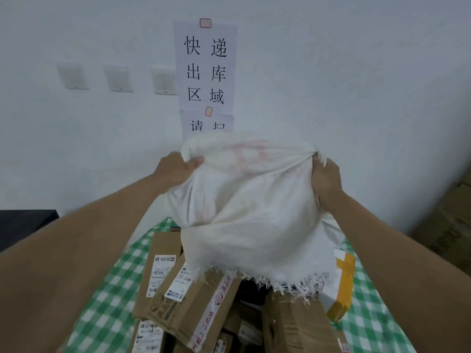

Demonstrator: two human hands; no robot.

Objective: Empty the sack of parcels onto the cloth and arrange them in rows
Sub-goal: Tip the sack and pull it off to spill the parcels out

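Note:
I hold a white woven sack upside down in front of me, its frayed open mouth hanging low. My left hand grips the sack's upper left corner and my right hand grips its upper right corner. Below the mouth, several parcels lie in a heap on the green-and-white checked cloth: a brown carton with a shipping label, a printed brown box with tape, a white box with yellow tape and another brown carton. The sack hides part of the heap.
A white wall stands close behind, with paper signs and three light switches. Large cardboard boxes are stacked at the right. A dark surface shows at the left edge.

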